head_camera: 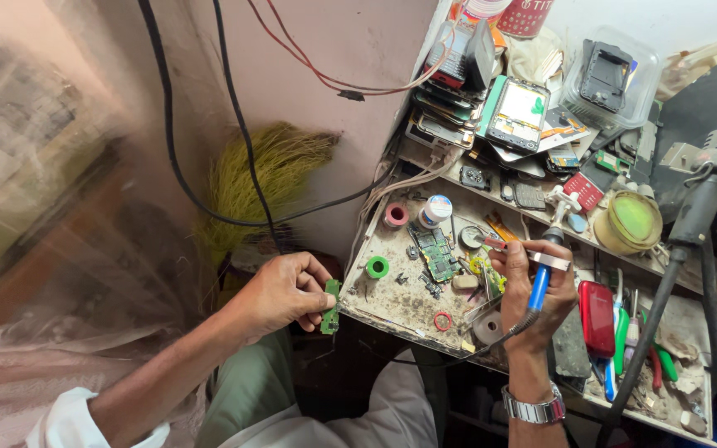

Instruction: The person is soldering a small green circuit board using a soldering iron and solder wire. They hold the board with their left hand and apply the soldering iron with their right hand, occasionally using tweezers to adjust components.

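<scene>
My left hand (285, 292) pinches a small green circuit board (330, 307) upright, just off the left edge of the workbench (392, 303). My right hand (537, 286) grips a blue-handled soldering iron (541, 278) together with metal tweezers (518, 247) whose tips point left over the bench. A larger green circuit board (436, 253) lies flat on the bench between my hands.
Tape rolls (395, 215), a green ring (377, 266) and a red ring (442, 320) sit on the dirty bench. Stacked phones and parts (516, 112) crowd the shelf behind. A red phone (597, 317), a hot-air tool (711, 178), black cables (242, 133) and a broom (271, 170) surround it.
</scene>
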